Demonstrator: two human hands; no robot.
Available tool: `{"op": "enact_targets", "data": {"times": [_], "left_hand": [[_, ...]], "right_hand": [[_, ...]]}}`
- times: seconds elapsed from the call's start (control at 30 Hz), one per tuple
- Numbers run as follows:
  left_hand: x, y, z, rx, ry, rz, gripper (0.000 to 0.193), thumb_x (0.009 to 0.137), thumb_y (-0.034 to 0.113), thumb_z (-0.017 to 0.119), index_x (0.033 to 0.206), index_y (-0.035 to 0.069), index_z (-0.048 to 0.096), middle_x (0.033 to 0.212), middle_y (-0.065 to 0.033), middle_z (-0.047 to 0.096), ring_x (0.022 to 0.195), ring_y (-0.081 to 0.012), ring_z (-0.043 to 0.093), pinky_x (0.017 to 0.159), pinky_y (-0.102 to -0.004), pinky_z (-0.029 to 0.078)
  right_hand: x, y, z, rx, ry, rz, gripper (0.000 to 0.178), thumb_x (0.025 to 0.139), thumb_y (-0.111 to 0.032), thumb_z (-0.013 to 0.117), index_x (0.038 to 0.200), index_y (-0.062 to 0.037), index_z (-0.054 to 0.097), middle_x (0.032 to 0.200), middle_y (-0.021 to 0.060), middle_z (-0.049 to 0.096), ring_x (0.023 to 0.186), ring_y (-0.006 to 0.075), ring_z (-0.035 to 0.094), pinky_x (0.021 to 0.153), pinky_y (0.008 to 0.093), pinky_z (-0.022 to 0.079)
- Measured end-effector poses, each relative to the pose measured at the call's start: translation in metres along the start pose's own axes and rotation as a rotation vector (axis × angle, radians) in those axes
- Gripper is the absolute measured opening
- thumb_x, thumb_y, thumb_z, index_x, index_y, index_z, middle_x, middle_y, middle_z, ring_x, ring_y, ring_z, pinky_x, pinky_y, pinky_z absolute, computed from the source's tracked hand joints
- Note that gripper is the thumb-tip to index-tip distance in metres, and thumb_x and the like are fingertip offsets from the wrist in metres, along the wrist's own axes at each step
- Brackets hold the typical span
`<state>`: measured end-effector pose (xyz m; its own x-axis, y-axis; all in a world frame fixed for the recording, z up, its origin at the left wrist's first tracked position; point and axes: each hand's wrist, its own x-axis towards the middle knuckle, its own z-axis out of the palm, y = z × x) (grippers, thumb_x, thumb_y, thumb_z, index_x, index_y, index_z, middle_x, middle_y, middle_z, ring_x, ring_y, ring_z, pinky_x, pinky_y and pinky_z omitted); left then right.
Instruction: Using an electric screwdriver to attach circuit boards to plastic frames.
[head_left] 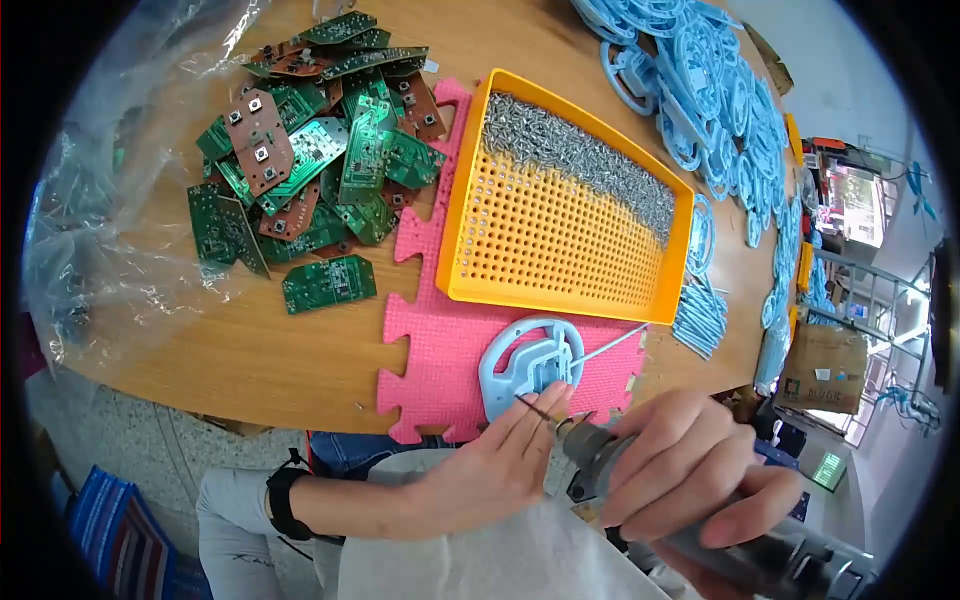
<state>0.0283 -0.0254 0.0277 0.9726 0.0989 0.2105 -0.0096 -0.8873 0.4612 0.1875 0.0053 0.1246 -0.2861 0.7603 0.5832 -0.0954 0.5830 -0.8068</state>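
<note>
A light-blue rounded plastic housing (490, 372), with a thin pale-blue rod (612, 343) projecting from its right side, lies on a pink foam mat (432, 340). My left hand (490, 485) reaches over the housing's near edge. Its fingers are pressed together with the tips on the housing; the thumb is hidden. In my right hand (690, 470) is a grey power screwdriver (592, 452), fingers wrapped round its body. The dark bit (533, 408) slants up and left across my left fingers, its tip close to the housing's lower edge. Whether a screw sits on the tip cannot be seen.
Beyond the housing stands a yellow perforated tray (560, 235) with many small silver screws (590, 160) along its far side. Green and brown circuit boards (330, 285) are heaped at left, beside clear plastic film (110, 240). Light-blue plastic parts (710, 110) pile up at far right.
</note>
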Motion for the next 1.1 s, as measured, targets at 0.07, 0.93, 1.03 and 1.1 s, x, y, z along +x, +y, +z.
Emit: {"op": "enact_targets", "data": {"times": [0.07, 0.93, 1.03, 1.1], "left_hand": [[-0.002, -0.005, -0.002, -0.005, 0.004, 0.01, 0.057, 0.076, 0.022, 0.047, 0.122, -0.01, 0.05, 0.133, -0.0255, 0.048, 0.131, -0.0361, 0.041, 0.106, -0.0422, 0.036], [-0.007, -0.006, 0.01, 0.237, 0.142, 0.071, 0.056, 0.079, 0.023, 0.048, 0.123, -0.011, 0.049, 0.131, -0.0243, 0.05, 0.126, -0.0343, 0.047, 0.104, -0.0388, 0.039], [-0.007, -0.009, 0.006, -0.048, 0.17, 0.003, 0.052, 0.076, 0.022, 0.05, 0.116, -0.011, 0.056, 0.128, -0.0236, 0.053, 0.124, -0.0336, 0.05, 0.105, -0.0394, 0.038], [-0.008, -0.013, 0.001, -0.194, -0.033, 0.106, 0.046, 0.075, 0.021, 0.051, 0.107, -0.01, 0.062, 0.126, -0.0235, 0.055, 0.123, -0.0328, 0.05, 0.105, -0.0393, 0.038]], "right_hand": [[-0.02, 0.0, 0.016, 0.037, 0.131, 0.008, 0.029, 0.088, -0.025, 0.054, 0.091, 0.002, 0.043, 0.062, 0.0158, 0.057, 0.046, 0.025, 0.056, 0.044, 0.0322, 0.045], [-0.046, 0.035, 0.028, -0.084, 0.149, -0.047, 0.055, 0.086, -0.051, 0.063, 0.089, 0.0003, 0.043, 0.055, 0.0104, 0.055, 0.04, 0.0206, 0.054, 0.038, 0.0269, 0.043], [-0.034, 0.033, 0.017, 0.023, 0.07, -0.029, 0.055, 0.084, -0.051, 0.064, 0.09, 0.0001, 0.045, 0.055, 0.0096, 0.055, 0.04, 0.0216, 0.055, 0.037, 0.0283, 0.041], [-0.023, 0.025, 0.01, 0.111, 0.091, -0.041, 0.055, 0.084, -0.053, 0.064, 0.093, -0.0014, 0.046, 0.055, 0.009, 0.056, 0.041, 0.0215, 0.056, 0.037, 0.0279, 0.04]]}}
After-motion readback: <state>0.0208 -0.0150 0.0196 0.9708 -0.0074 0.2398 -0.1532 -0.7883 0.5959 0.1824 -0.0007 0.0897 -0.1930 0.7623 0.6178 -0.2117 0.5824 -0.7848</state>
